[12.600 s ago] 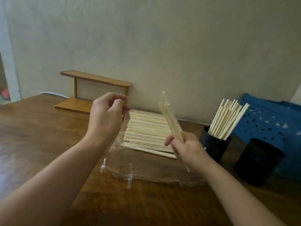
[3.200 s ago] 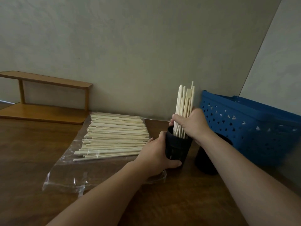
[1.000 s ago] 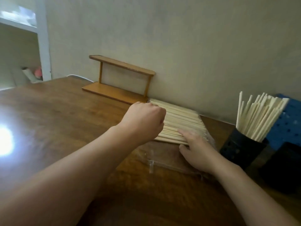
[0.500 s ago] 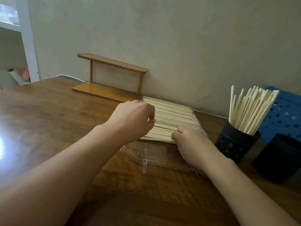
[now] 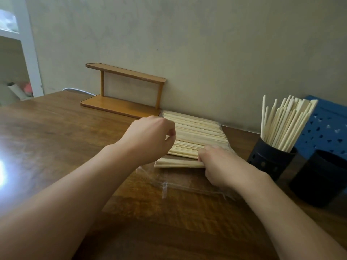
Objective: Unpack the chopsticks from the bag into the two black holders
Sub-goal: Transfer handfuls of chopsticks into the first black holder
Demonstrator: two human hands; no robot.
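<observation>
A flat stack of pale wooden chopsticks (image 5: pixel 197 128) lies in an opened clear plastic bag (image 5: pixel 180 182) on the table by the wall. My right hand (image 5: pixel 219 166) grips a small bundle of chopsticks (image 5: pixel 178 163) at the stack's near edge, pulled slightly toward me. My left hand (image 5: pixel 150 137) hovers over the stack's left end with fingers curled, pinching the chopstick ends there. To the right stands a black holder (image 5: pixel 266 162) filled with upright chopsticks (image 5: pixel 285 124). A second black holder (image 5: pixel 317 177) stands nearer right; its inside looks dark.
A small two-tier wooden shelf (image 5: pixel 122 91) stands against the wall behind the bag. A blue perforated basket (image 5: pixel 328 128) sits behind the holders at the right. The brown wooden table (image 5: pixel 56 137) stretches left, with a bright glare at its left edge.
My right hand has curled round a few chopsticks and drawn them off the near edge of the stack. My left hand has stayed over the stack's left end.
</observation>
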